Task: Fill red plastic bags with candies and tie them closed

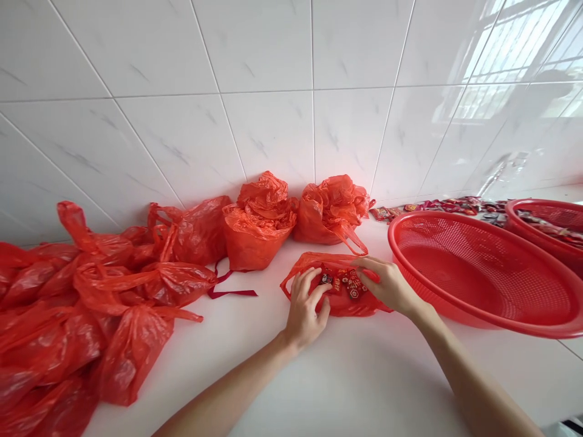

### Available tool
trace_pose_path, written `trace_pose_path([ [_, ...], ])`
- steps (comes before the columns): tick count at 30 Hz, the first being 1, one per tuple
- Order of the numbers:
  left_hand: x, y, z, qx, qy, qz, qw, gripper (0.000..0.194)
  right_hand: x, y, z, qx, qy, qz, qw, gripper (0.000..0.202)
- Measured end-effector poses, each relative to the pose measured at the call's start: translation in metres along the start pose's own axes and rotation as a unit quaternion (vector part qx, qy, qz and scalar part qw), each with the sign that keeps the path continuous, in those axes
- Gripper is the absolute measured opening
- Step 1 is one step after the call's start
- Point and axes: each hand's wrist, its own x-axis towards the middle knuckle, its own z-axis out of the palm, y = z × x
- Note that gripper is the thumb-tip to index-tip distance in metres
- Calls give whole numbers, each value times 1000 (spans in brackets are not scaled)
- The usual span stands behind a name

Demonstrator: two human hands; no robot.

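A red plastic bag (359, 308) lies on its side on the white surface, its mouth spread wide. Inside it show several small red and dark printed packets (353, 285). My left hand (307, 306) is at the bag's left side, fingers curved and apart, with fingertips at a dark packet (326, 278) near the opening. At the right edge, my right hand (387, 285) has its fingers closed on the bag's plastic, next to the packets. Part of the bag's edge is hidden behind both hands.
Tied, filled red bags (136, 352) are heaped at the left. Two red bags of crumpled plastic (259, 237) stand by the tiled wall. On the right sit a red perforated basket (473, 273) and a second basket (512, 209) with packets. Loose packets (455, 205) line the wall; a dark red ribbon (234, 293) lies left of centre.
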Motion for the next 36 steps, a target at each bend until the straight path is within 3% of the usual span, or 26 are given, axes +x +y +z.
trace_pose_path([
  [4, 4, -10, -7, 63, 57, 3, 996, 32, -12, -5, -8, -84, 31, -13, 996, 24],
  [6, 5, -20, -9, 83, 66, -11, 994, 32, -24, -2, -4, -137, 9, 13, 990, 24],
  [10, 7, -43, -9, 74, 23, -65, 995, 34, -50, 12, 9, -191, -64, 105, 974, 47],
  [14, 21, -58, -18, 29, -13, -129, 991, 37, -60, 17, 10, -202, -65, 167, 963, 50],
  [19, 54, -54, -56, -62, -16, -151, 986, 36, -46, 6, -7, -148, -63, 151, 975, 42],
  [23, 81, -44, -96, -160, -58, -235, 957, 38, -22, -15, -32, -116, 1, 112, 987, 44],
  [25, 94, -39, -114, -191, -27, -261, 946, 39, -5, -28, -49, -67, 51, 107, 991, 41],
  [28, 118, -30, -141, -223, 68, -255, 938, 33, 22, -47, -77, 60, 140, 100, 983, 23],
  [32, 149, -10, -171, -274, 188, -220, 917, 32, 54, -63, -107, 248, 241, 47, 937, 11],
  [34, 160, 1, -181, -307, 213, -201, 906, 27, 64, -67, -114, 288, 256, 33, 922, 14],
  [36, 166, 10, -186, -334, 200, -187, 902, 23, 70, -71, -115, 306, 214, 29, 927, 17],
])
